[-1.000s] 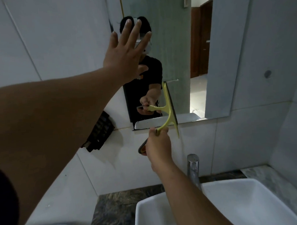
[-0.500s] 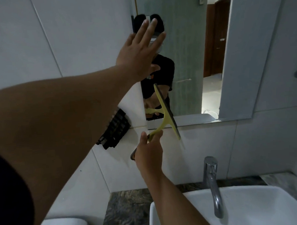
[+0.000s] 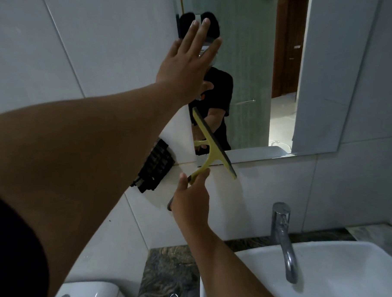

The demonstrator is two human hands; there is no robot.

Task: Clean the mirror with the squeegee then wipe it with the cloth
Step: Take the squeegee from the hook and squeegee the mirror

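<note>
Toilet cistern (image 3: 89,295): glossy white ceramic with a round chrome flush button, at the lower left corner.

Wall tiles (image 3: 29,54): large, smooth, pale grey-white squares with thin grout lines.

Left hand (image 3: 188,65): raised flat with the fingers spread at the mirror's left edge; grip released, holding nothing. Whether the palm touches the glass cannot be told.

Black cloth (image 3: 156,165): dark, ribbed fabric hanging against the tiles just below the left forearm, left of the mirror's lower corner.

Table (image 3: 166,273): dark, veined, polished stone between the cistern and the basin.

Right hand (image 3: 191,207): grip clenched around the squeegee's handle, thumb and forefinger pinching the yellow neck.

Squeegee (image 3: 213,145): T-shaped, yellow plastic body with a long straight dark rubber blade; it is tilted, upper end over the mirror's lower left part, lower end past the bottom edge over the tile. The handle's dark grey butt shows below the hand.

Mirror (image 3: 311,76): frameless flat glass with a bevelled edge, fixed to the tiled wall above the basin; it reflects a person in a black shirt and a brown wooden door.

Tap (image 3: 283,238): curved, brushed chrome spout, rising behind the basin.

Basin (image 3: 353,274): smooth white ceramic, squared rim, lower right.
</note>
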